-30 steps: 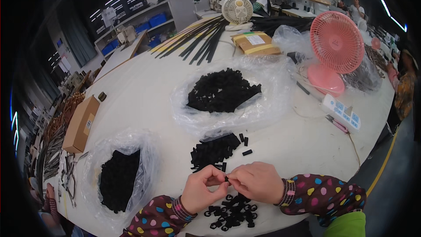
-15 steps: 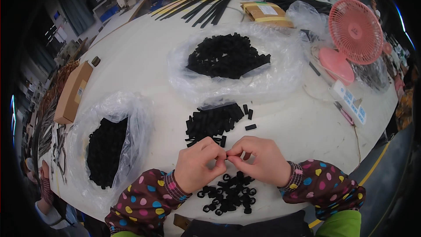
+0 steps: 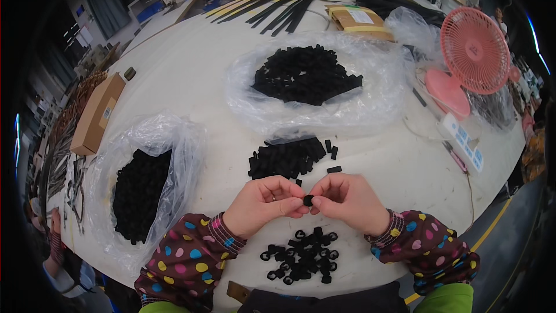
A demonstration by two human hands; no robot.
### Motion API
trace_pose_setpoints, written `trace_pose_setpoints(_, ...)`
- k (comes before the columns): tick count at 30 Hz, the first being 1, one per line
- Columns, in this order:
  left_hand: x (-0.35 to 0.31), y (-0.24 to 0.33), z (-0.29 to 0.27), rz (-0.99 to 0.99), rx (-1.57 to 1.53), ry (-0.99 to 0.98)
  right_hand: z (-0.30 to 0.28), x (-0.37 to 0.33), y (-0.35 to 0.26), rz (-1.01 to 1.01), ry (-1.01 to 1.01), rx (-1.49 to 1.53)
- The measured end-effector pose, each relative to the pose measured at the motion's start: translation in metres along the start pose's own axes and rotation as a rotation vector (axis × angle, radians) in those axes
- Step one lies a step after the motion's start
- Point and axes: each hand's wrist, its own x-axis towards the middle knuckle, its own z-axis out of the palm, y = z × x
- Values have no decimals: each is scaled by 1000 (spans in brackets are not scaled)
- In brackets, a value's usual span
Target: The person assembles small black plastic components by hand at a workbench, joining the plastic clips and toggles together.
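Note:
My left hand [image 3: 260, 203] and my right hand [image 3: 352, 204] meet over the middle of the table. Between their fingertips they pinch one small black loop [image 3: 308, 200], its rounded side showing. Just beyond the fingers lies a heap of short black tube-like pieces [image 3: 284, 159], with a few stray ones at its right. Closer to me, below the hands, small black rings [image 3: 301, 259] are spread in a loose pile, some standing so their holes show. Both forearms wear dotted brown sleeves.
A clear plastic bag [image 3: 243, 104] full of black pieces [image 3: 307, 75] lies open beyond the heap. Another open bag [image 3: 188, 150] of black pieces [image 3: 142, 197] is at left, near a cardboard box [image 3: 95, 116]. At right stand a pink fan [image 3: 475, 49], a power strip [image 3: 462, 139] and small snips [image 3: 456, 157].
My fingers have shifted slightly, and the black piece between them now shows as a rounded loop. The hands sit a little higher, clear of the ring pile. The view has tilted slightly.

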Motion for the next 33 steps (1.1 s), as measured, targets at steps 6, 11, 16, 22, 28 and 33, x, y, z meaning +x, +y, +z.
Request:
trace_pose_setpoints(6,1,-4,1,25,-41,-12,4,0,-5,42,32,43)
trace_pose_setpoints(11,0,-5,7,94,20,38,11,-3,-1,-32,84,-71)
trace_pose_setpoints(16,-2,-8,5,92,184,120,22,-10,0,-154,145,-339)
trace_pose_setpoints(22,-5,-6,16,238,555,247,25,-10,-1,-303,180,-462)
trace_pose_setpoints(28,-2,-6,12,314,600,156,2,-6,-3,-16,-20,-184)
trace_pose_setpoints(33,-8,-4,16,361,979,52,-33,13,-4,-480,166,-933)
